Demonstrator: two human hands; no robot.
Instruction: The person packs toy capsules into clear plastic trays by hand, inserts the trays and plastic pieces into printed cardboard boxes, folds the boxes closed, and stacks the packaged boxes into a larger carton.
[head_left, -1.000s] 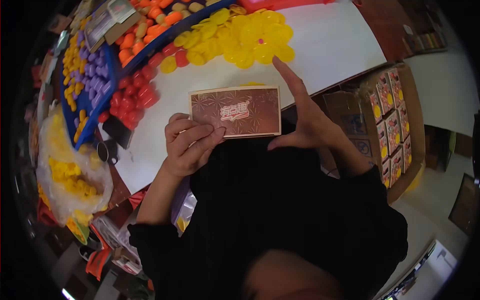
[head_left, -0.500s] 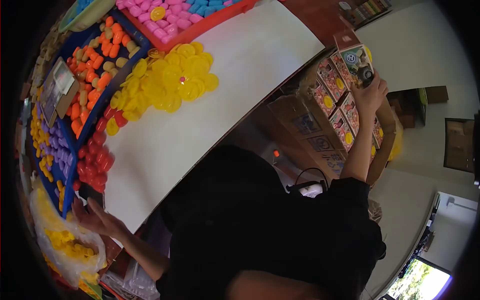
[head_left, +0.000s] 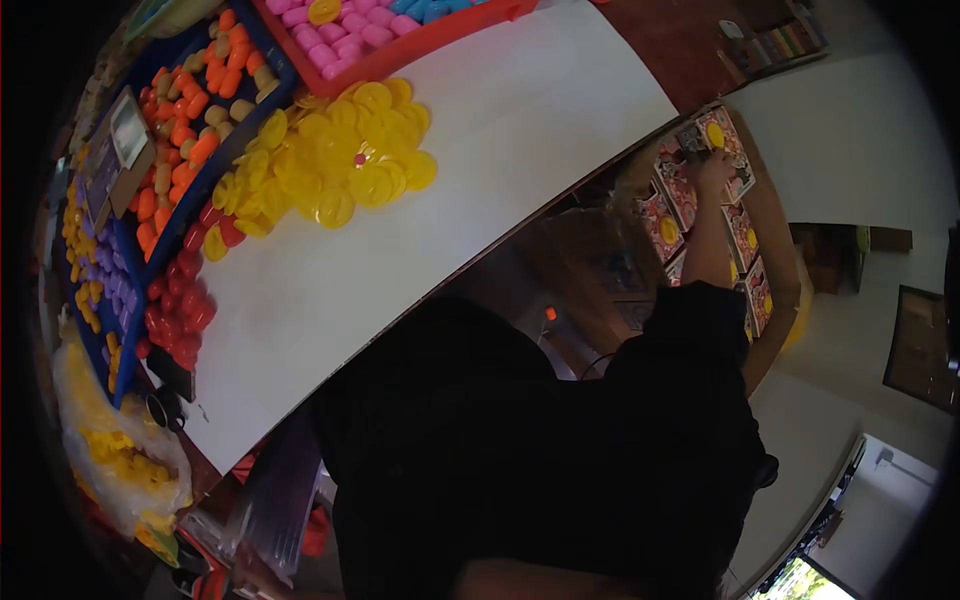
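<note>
My right hand (head_left: 712, 174) is over the carton at the right, fingers bent down onto a small patterned box (head_left: 738, 158) with a yellow disc on its face. It appears to grip that box, though the fingertips are partly hidden. Beside it lie several similar boxes (head_left: 661, 224), each red-and-white with a yellow disc, in the open cardboard carton (head_left: 783, 262). My left hand is out of view.
On the white table (head_left: 470, 170) lie a heap of yellow discs (head_left: 330, 160) and red capsule-like pieces (head_left: 180, 308). A blue tray (head_left: 270, 92) and a red tray (head_left: 425, 48) hold coloured pieces. Black scissors (head_left: 165, 408) rest at the table's near-left corner.
My right hand has lowered a small box from above the carton down among the others. My left hand has left the view from the table's near-left corner. The view has shifted slightly.
</note>
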